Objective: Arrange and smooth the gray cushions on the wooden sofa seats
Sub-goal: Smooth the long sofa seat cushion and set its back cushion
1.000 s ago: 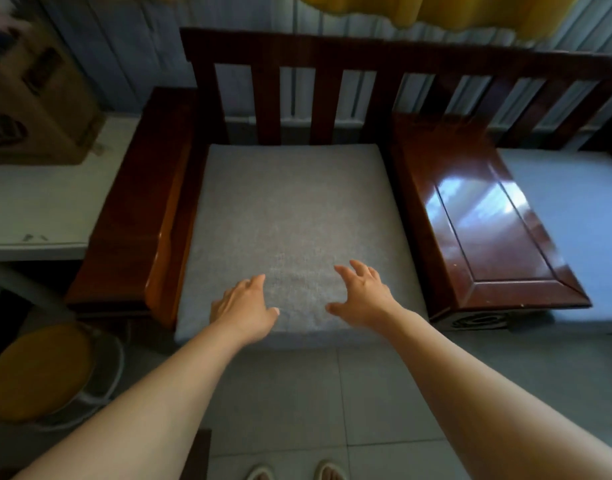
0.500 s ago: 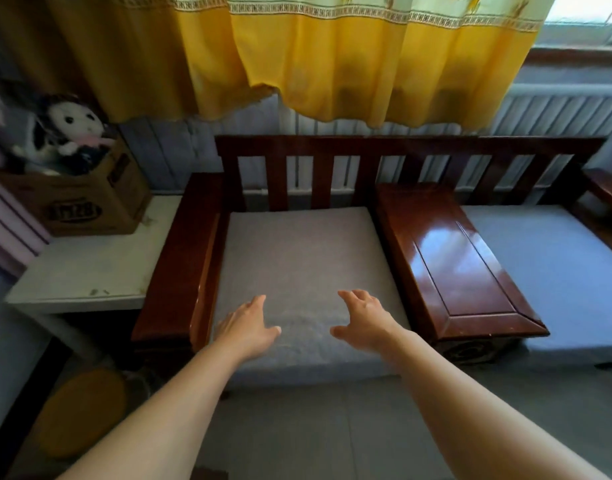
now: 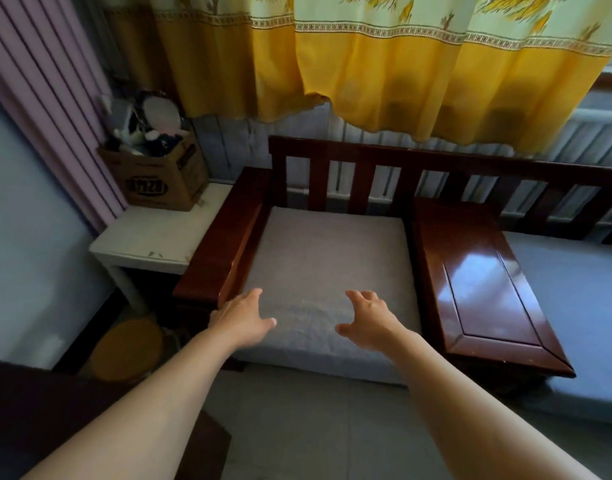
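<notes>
Hands off the left cushion, view lifted to the curtain

A second ago my view was tight on the seat; now it has tipped up and taken in the yellow curtain (image 3: 418, 74) and the corner of the room. My left hand (image 3: 244, 320) and right hand (image 3: 370, 318) remain over the front edge of the gray cushion (image 3: 328, 261), both grips released, fingers spread and holding nothing; whether the palms touch the fabric I cannot tell. That cushion lies flat and square in its seat between the left armrest (image 3: 225, 233) and the glossy middle console (image 3: 484, 271) of the wooden sofa (image 3: 436, 164). I judge this one done. The second cushion (image 3: 574, 292) sits right of the console, so I expect to move there next.

On the white table (image 3: 152, 237) beside the sofa stands an open cardboard box (image 3: 166, 181) holding what looks like a plush toy (image 3: 148, 126), too blurred to say more
</notes>
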### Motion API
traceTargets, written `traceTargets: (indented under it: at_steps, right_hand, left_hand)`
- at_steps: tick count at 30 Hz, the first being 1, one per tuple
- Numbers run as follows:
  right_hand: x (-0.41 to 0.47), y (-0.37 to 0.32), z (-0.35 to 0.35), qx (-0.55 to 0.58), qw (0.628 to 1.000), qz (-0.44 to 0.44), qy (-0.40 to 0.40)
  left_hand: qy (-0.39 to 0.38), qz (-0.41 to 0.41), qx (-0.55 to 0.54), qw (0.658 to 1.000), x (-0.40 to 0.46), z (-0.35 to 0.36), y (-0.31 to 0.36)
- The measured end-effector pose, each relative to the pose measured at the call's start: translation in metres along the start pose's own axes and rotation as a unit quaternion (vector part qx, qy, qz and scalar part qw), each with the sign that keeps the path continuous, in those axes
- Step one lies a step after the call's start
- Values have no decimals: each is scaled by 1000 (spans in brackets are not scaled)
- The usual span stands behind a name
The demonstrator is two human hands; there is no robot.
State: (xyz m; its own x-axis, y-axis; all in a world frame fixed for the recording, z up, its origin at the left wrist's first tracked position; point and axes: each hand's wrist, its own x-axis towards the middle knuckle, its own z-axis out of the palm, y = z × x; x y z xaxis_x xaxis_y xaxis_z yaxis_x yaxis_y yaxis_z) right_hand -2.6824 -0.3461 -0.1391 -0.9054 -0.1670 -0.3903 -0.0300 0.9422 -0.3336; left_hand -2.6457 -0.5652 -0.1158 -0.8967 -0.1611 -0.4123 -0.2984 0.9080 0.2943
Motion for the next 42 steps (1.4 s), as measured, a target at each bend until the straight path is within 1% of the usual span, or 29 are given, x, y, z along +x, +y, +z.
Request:
traceTargets:
  at_steps: [5,9,18,23,30,34,38,42]
  right_hand:
    - [-9,-3,13,-17,999,-31,-35]
    - [-17,-19,27,-30,996,-62,-63]
    - [-46,-95,63,-56,983,-145,-96]
    - [-78,-148,90,-83,971,-195,-115]
    - [-154,-232,155,-121,950,-253,-139]
    - [-214,-279,198,-139,935,-288,-153]
    - [-271,-320,239,-170,909,-341,-170]
    - [-316,-347,268,-197,882,-381,-194]
  left_hand:
    - [22,-51,-13,998,-32,4,-14]
    - [27,-87,-19,996,-57,6,-38]
    - [44,-154,-64,985,-118,7,-107]
    - [64,-198,-89,974,-170,11,-161]
    - [107,-272,-139,946,-268,29,-254]
    - [119,-311,-139,932,-333,46,-302]
    - [126,-346,-159,916,-400,67,-347]
    - [134,-385,-182,895,-458,89,-375]
